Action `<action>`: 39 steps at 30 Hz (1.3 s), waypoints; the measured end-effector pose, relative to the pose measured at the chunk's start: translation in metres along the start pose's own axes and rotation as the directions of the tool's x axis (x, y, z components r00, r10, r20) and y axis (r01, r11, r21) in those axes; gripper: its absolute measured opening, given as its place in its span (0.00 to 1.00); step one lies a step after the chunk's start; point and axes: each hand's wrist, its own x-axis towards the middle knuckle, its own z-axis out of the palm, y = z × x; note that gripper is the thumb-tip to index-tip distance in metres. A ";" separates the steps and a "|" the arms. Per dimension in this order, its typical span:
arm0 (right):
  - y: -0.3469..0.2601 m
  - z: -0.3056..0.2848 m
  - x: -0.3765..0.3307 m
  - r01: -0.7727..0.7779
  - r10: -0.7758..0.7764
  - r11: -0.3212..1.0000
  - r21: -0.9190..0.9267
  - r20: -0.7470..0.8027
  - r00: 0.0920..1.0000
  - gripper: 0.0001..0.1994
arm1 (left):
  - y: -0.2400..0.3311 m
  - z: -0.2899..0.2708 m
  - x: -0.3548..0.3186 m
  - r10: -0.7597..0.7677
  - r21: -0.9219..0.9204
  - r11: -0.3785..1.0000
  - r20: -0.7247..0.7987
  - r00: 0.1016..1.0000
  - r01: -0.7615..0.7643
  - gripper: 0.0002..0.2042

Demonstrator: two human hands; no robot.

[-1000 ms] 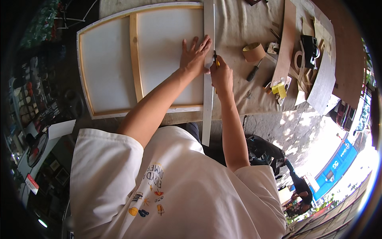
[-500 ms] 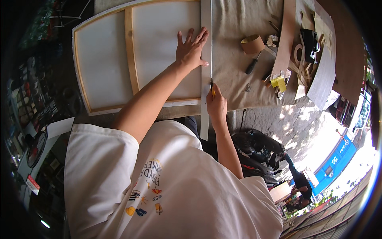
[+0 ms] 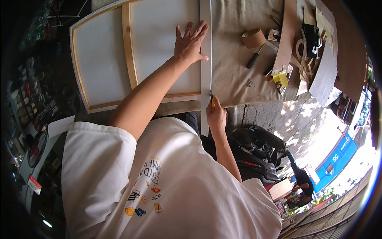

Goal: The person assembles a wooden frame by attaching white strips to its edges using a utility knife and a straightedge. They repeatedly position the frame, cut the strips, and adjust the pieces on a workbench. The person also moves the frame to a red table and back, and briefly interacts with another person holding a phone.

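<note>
A long pale straightedge (image 3: 205,79) lies along the right part of a canvas panel (image 3: 103,59), whose wooden stretcher bars (image 3: 128,44) face up. My left hand (image 3: 189,44) is spread over the panel and the straightedge, its fingertips and thumb resting on the straightedge. In my right hand (image 3: 217,117) is a utility knife (image 3: 213,103) with a yellow and black body. Its tip sits at the right edge of the straightedge, near the table's front edge. The blade's contact with the material is too small to make out.
Right of the panel, a cloth-covered table (image 3: 230,79) bears a roll of brown tape (image 3: 253,38), a screwdriver (image 3: 254,59), a wooden strip (image 3: 285,40), a black tool (image 3: 311,40) and scraps. A motorcycle (image 3: 256,147) stands below. Another person (image 3: 303,183) is farther off at right.
My right hand has drawn the knife toward me along the straightedge. My left hand stays spread on the straightedge. The view has shifted slightly.
</note>
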 end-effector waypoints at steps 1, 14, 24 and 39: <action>0.006 -0.001 -0.010 0.001 0.000 0.999 -0.033 0.025 1.000 0.17 | 0.002 0.001 -0.001 0.005 -0.001 1.000 0.004 1.000 -0.005 0.62; -0.131 -0.043 0.214 0.276 -0.207 0.910 0.309 -0.237 0.949 0.15 | 0.004 -0.006 0.002 0.019 0.041 0.999 0.057 0.998 -0.021 0.65; -0.191 -0.045 0.331 0.215 -0.215 0.966 0.144 -0.015 0.976 0.20 | 0.003 -0.010 0.001 -0.007 0.018 1.000 0.091 0.996 0.005 0.64; -0.208 -0.049 0.328 0.135 -0.137 0.989 0.059 0.040 0.990 0.17 | 0.004 -0.015 0.003 -0.018 0.021 1.000 0.127 0.992 0.015 0.64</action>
